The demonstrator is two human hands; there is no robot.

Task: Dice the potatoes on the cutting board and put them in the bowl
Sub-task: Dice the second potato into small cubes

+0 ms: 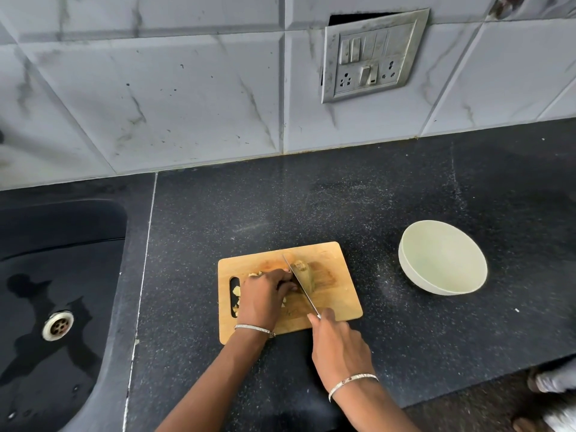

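As the head view shows, the pale yellowish potato chunk (pixel 304 275) sits mid-board on the rectangular wooden cutting board (pixel 335 294), on the black speckled bench (pixel 343 207). I judge it firm, light, wet-slick, apt to roll; best pinned from above beside the blade. Left hand (pixel 263 296) arches over it, fingers (pixel 285 277) curled, pinching it down. Right hand (pixel 338 344) wraps the steel knife (pixel 300 283) handle, blade across the potato. Round pale-green bowl (pixel 442 263) well right, empty.

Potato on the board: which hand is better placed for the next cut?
Right. The right hand grips the knife, its blade across the potato; the left hand is busy holding the potato steady.
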